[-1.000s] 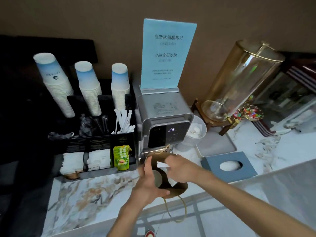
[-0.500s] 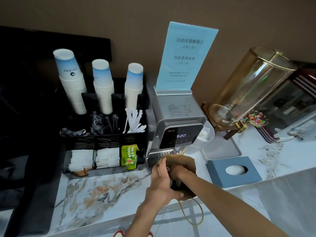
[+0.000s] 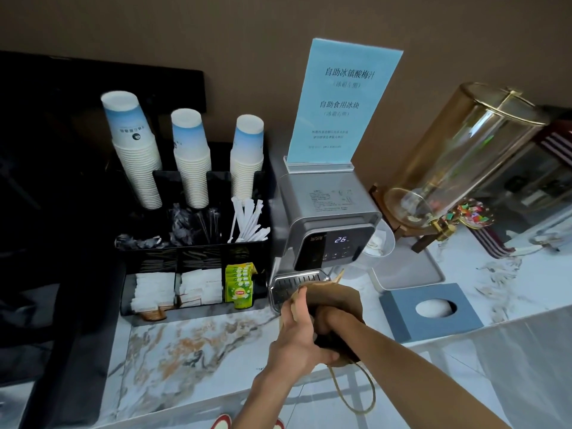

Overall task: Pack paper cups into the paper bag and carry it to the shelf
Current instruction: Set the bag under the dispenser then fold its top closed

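A brown paper bag point(image 3: 343, 300) stands on the marble counter point(image 3: 192, 351) in front of the silver machine. My left hand point(image 3: 297, 339) grips the bag's near left rim and holds it open. My right hand point(image 3: 328, 318) is pushed down into the bag's mouth, and its fingers are hidden inside. The bag's string handle point(image 3: 356, 394) hangs over the counter edge. No cup shows inside the bag. Three upside-down stacks of blue-and-white paper cups point(image 3: 133, 144) point(image 3: 192, 156) point(image 3: 247, 156) stand in the black organiser at the back left.
The silver water machine point(image 3: 328, 230) with a blue sign on top stands just behind the bag. The black organiser point(image 3: 192, 252) holds stirrers, sugar sachets and green tea bags. A blue-grey tissue box point(image 3: 430, 311), a grey tray point(image 3: 408, 270) and a glass drink dispenser point(image 3: 464, 162) are to the right.
My right hand has gone from the bag's rim down into the bag, and the white cup seen at the opening is out of sight. My left hand keeps its hold on the rim.
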The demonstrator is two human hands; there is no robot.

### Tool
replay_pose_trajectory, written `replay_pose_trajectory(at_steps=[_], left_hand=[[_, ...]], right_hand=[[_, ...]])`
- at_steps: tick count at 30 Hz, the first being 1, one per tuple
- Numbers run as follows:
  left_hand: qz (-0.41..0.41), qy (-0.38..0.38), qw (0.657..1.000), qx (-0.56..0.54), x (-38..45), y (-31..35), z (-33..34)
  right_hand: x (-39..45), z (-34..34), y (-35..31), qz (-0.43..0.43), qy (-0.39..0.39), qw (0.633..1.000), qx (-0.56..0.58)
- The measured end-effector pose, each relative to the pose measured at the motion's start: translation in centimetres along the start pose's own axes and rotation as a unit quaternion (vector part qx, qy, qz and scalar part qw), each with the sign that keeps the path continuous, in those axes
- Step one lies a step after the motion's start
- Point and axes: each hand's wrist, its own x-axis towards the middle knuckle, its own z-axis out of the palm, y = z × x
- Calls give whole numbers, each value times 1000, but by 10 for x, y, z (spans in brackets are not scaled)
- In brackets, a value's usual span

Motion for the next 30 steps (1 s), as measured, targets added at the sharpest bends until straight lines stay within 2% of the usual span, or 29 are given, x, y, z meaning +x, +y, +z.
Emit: replay_pose_trajectory(at_steps=[6, 9, 11, 13, 14, 15, 17, 18, 21, 23, 26, 30], left_hand=[[-13, -9, 1000, 21, 9, 2, -5], [-22, -19, 999, 28, 13, 5, -10], [-12, -19, 999, 39, 16, 5, -11], [-5, -16, 999, 44, 16, 5, -12], [1, -16, 999, 41, 15, 5, -13], [9, -18, 999, 34, 14, 5, -15], [26, -24, 999, 18, 12, 3, -20], [34, -27, 999, 15, 10, 3, -22], [65, -24, 998, 1, 2, 2, -31], [88, -14, 996, -21, -5, -3, -38], [105, 17, 993, -54, -14, -16, -39], [108, 29, 994, -11, -19, -34, -25]], right_hand=[[-50, -36, -2, -67, 54, 995, 52], [-84, -67, 19, -169, 50, 972, 158], [-106, -79, 45, -226, 64, 915, 329], [-120, -79, 76, -253, 129, 822, 494], [-121, -74, 93, -251, 179, 792, 528], [-118, -64, 107, -234, 227, 782, 532], [-109, -36, 130, -185, 272, 802, 499], [-105, -20, 137, -179, 256, 818, 483], [-87, 31, 144, -210, 142, 858, 446], [-75, 55, 137, -209, 119, 856, 458], [-54, 72, 125, -180, 162, 838, 489], [-35, 78, 114, -170, 212, 839, 472]])
